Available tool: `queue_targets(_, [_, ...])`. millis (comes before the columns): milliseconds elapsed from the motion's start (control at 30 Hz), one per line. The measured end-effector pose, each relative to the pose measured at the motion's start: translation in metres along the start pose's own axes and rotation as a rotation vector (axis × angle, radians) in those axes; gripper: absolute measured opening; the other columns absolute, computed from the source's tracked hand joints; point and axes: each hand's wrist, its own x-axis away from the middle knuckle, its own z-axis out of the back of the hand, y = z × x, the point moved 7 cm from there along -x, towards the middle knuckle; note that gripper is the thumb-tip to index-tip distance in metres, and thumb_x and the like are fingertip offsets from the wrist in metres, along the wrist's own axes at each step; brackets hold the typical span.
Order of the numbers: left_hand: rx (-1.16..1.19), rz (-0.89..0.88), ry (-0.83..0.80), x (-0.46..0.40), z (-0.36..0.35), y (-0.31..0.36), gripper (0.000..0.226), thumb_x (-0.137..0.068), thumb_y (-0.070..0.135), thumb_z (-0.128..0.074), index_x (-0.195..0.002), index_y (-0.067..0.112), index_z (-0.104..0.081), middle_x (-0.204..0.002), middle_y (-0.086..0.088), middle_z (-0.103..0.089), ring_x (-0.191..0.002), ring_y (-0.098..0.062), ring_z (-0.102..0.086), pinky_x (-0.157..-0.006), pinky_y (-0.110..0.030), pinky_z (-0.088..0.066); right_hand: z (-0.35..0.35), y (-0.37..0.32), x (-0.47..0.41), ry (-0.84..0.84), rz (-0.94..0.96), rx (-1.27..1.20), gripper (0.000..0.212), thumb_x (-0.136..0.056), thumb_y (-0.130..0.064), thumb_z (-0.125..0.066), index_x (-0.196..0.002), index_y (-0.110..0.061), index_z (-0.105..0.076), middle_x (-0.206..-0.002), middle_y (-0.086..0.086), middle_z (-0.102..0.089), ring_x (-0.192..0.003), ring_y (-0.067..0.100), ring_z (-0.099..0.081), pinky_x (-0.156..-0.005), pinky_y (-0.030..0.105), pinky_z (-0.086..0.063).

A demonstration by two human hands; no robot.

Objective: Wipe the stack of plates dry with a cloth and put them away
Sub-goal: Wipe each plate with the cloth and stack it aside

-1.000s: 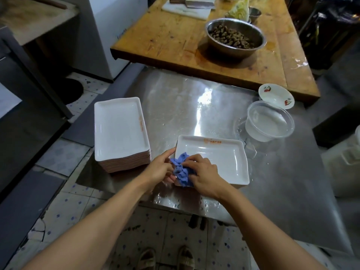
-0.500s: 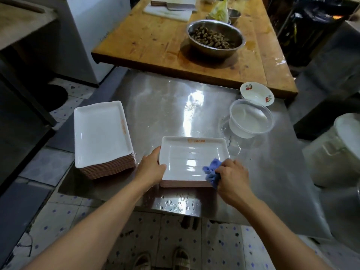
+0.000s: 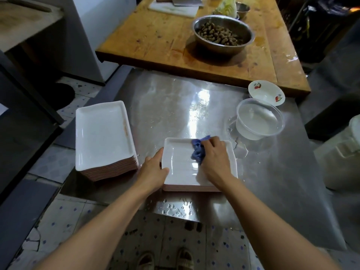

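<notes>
Under the right hand's fingers (image 3: 209,145), bunched around a crumpled blue cloth (image 3: 197,152), lies a white rectangular plate (image 3: 181,170) atop a short pile on the wet steel surface (image 3: 171,106). Left-hand fingers (image 3: 162,169) clamp its near-left rim. Beyond them, just left, waits a tall stack of white rectangular plates (image 3: 103,137); whether those are dried cannot be told, and nothing looks put away.

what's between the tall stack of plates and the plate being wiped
Only the left hand, gripping that plate's left edge, and a narrow strip of wet steel table. No other object lies between it and the stack of plates in the head view.
</notes>
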Motion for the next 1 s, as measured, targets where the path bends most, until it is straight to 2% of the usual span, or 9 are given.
queue_targets(67, [-0.004,0.008,0.005,0.001,0.000,0.000,0.067,-0.082,0.019,-0.048,-0.136,0.052,-0.027,-0.128,-0.007,-0.048,-0.098,-0.033,-0.060,-0.090,-0.046,-0.049,-0.014,-0.022,0.003,-0.040,0.097,-0.028,0.035,-0.079,-0.007,-0.062,-0.114,-0.002,-0.061,-0.119,0.018,-0.051,-0.104,0.035,-0.044,-0.083,0.034,-0.036])
queue_targets(200, [-0.077,0.041,0.020,0.000,0.002,-0.001,0.066,-0.086,0.022,-0.052,-0.144,0.040,-0.027,-0.126,-0.012,-0.049,-0.100,-0.033,-0.058,-0.088,-0.042,-0.049,-0.033,-0.052,0.015,-0.129,0.270,0.024,0.042,-0.087,-0.020,-0.058,-0.129,-0.016,-0.054,-0.138,0.006,-0.044,-0.113,0.031,-0.039,-0.090,0.032,-0.033])
queue_targets(333, [-0.002,-0.007,0.004,0.003,0.003,0.005,0.058,-0.084,0.021,-0.052,-0.135,0.044,-0.036,-0.121,-0.007,-0.055,-0.099,-0.029,-0.059,-0.087,-0.045,-0.051,-0.032,-0.048,0.038,-0.221,0.331,0.101,0.042,-0.090,-0.025,-0.051,-0.131,-0.031,-0.051,-0.141,-0.006,-0.039,-0.118,0.025,-0.036,-0.087,0.033,-0.023])
queue_targets(433, [-0.029,-0.002,0.013,0.004,0.005,0.006,0.057,-0.082,0.020,-0.049,-0.132,0.045,-0.037,-0.119,-0.006,-0.055,-0.099,-0.030,-0.058,-0.087,-0.044,-0.050,-0.021,-0.028,0.056,-0.240,0.284,0.126,0.039,-0.090,-0.029,-0.045,-0.128,-0.035,-0.053,-0.137,-0.010,-0.040,-0.115,0.022,-0.037,-0.081,0.032,-0.018])
queue_targets(533, [-0.041,0.012,0.006,0.005,0.004,0.007,0.058,-0.079,0.018,-0.047,-0.130,0.045,-0.037,-0.120,-0.005,-0.054,-0.100,-0.029,-0.056,-0.089,-0.044,-0.049,-0.005,-0.002,0.067,-0.221,0.189,0.199,0.035,-0.089,-0.030,-0.048,-0.123,-0.036,-0.055,-0.134,-0.010,-0.039,-0.113,0.020,-0.037,-0.078,0.032,-0.018])
queue_targets(700, [-0.051,0.008,0.013,0.006,0.004,0.010,0.056,-0.079,0.011,-0.047,-0.130,0.033,-0.042,-0.121,-0.008,-0.056,-0.110,-0.029,-0.052,-0.094,-0.044,-0.045,0.023,0.033,0.084,-0.194,0.077,0.321,0.040,-0.090,-0.025,-0.054,-0.130,-0.027,-0.050,-0.140,-0.002,-0.034,-0.119,0.024,-0.032,-0.093,0.035,-0.033])
queue_targets(833, [-0.066,0.002,0.038,0.007,0.005,0.013,0.055,-0.081,0.009,-0.048,-0.132,0.028,-0.044,-0.120,-0.012,-0.058,-0.111,-0.032,-0.052,-0.095,-0.043,-0.045,0.033,0.042,0.098,-0.186,0.052,0.340,0.034,-0.095,-0.017,-0.046,-0.129,-0.019,-0.049,-0.142,0.002,-0.028,-0.120,0.023,-0.028,-0.087,0.029,-0.047])
queue_targets(933, [-0.124,0.006,0.070,0.009,0.007,0.016,0.051,-0.083,0.009,-0.048,-0.133,0.022,-0.046,-0.121,-0.015,-0.058,-0.115,-0.034,-0.049,-0.097,-0.039,-0.042,0.040,0.048,0.102,-0.165,-0.012,0.322,0.030,-0.094,-0.017,-0.052,-0.124,-0.017,-0.051,-0.137,0.003,-0.032,-0.118,0.021,-0.031,-0.085,0.025,-0.048])
queue_targets(1000, [-0.237,0.037,0.100,0.014,0.009,0.019,0.048,-0.086,0.015,-0.049,-0.134,0.020,-0.044,-0.122,-0.017,-0.054,-0.113,-0.036,-0.050,-0.094,-0.039,-0.042,0.048,0.056,0.104,-0.138,-0.059,0.292,0.031,-0.091,-0.021,-0.058,-0.121,-0.016,-0.054,-0.132,0.003,-0.036,-0.116,0.020,-0.034,-0.086,0.023,-0.045])
